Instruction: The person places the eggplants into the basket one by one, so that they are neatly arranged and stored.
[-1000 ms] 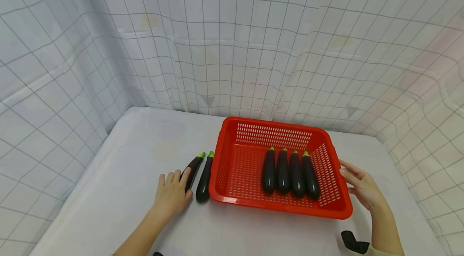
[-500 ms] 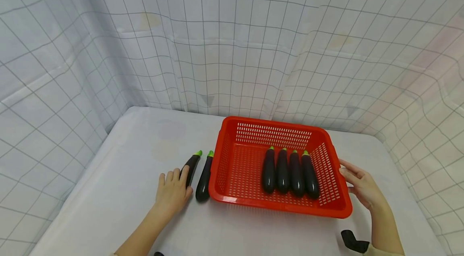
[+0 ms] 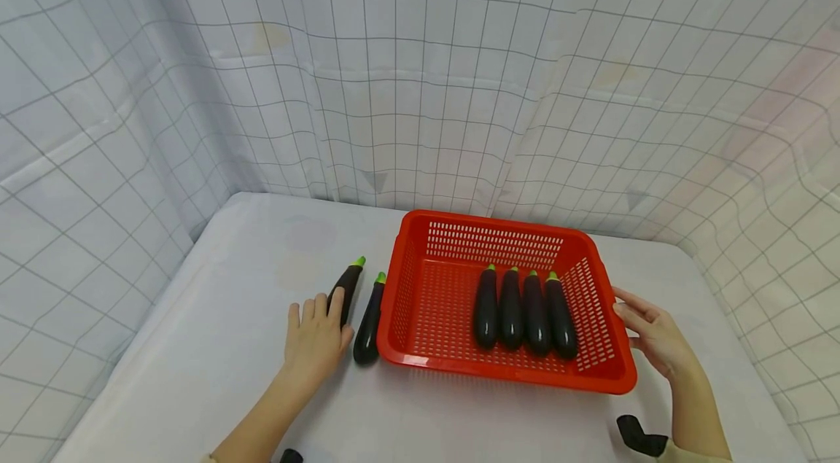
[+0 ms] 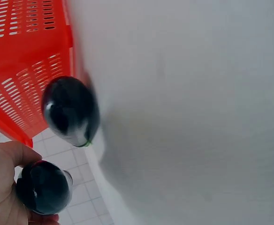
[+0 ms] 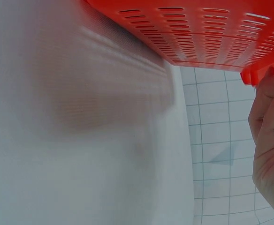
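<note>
The left hand (image 3: pixel 313 339) has its grip partly closed: the left wrist view shows the thumb and fingers bent round the held eggplant (image 3: pixel 349 285), with its dark, rounded end facing that camera. In the head view this eggplant lies at a slant under the fingers, its green stem end pointing away from the person and slightly right. Whether its underside touches the desk (image 3: pixel 197 346) cannot be told.

The right hand (image 3: pixel 663 339) has its grip nearly closed at the right rim of the red basket (image 3: pixel 499 374); thumb and fingers pinch the edge, though part of the contact is hidden.

Just beside the held eggplant, on the side toward the basket, a loose eggplant (image 3: pixel 369 324) lies on the desk along the basket's outer left wall. Its stem points away from the person; contact with the wall cannot be confirmed.

Inside the basket, four eggplants (image 3: pixel 511 310) lie side by side in the right half, stems away from the person, the rightmost near the right wall. The basket has slotted walls and stands on the white desk.

A black piece (image 3: pixel 636 437) shows near the right wrist, next to a pale sleeve (image 3: pixel 692 454). White cloth (image 3: pixel 420 106) with a dark grid hangs behind the desk and along both sides.
</note>
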`<state>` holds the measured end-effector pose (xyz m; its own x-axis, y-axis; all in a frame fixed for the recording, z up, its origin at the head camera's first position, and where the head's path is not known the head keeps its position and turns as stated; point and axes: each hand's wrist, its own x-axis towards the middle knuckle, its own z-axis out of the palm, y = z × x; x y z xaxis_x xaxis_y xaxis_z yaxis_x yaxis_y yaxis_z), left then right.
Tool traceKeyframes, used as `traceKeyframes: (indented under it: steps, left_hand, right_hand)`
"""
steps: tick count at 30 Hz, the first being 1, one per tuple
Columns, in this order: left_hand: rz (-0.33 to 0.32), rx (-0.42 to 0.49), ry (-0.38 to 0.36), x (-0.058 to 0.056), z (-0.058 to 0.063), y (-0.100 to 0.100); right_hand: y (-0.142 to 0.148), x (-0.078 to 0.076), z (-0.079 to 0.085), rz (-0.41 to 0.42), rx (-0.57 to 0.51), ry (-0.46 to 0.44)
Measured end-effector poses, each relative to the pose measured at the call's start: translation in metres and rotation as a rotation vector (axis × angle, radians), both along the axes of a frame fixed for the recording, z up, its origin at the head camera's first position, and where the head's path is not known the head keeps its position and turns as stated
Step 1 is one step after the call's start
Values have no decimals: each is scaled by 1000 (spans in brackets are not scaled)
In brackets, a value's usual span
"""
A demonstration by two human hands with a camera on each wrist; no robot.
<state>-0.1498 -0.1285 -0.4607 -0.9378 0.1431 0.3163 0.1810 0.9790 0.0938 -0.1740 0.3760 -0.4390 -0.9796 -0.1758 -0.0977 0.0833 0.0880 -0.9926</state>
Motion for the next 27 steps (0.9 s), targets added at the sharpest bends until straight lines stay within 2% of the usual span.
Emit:
traceKeyframes:
  steps: [4,8,19,27]
  left_hand:
    - [-8,-11,46,-3,8,3]
    - [-12,-10,60,-6,18,7]
    - [-16,-33,34,-12,48,23]
    - [-32,-21,-1,-16,62,40]
  right_hand:
    - [0,0,0,0,-10,1]
    - [0,0,0,8,-33,5]
    - [0,0,0,14,-54,6]
    - [0,0,0,14,-48,11]
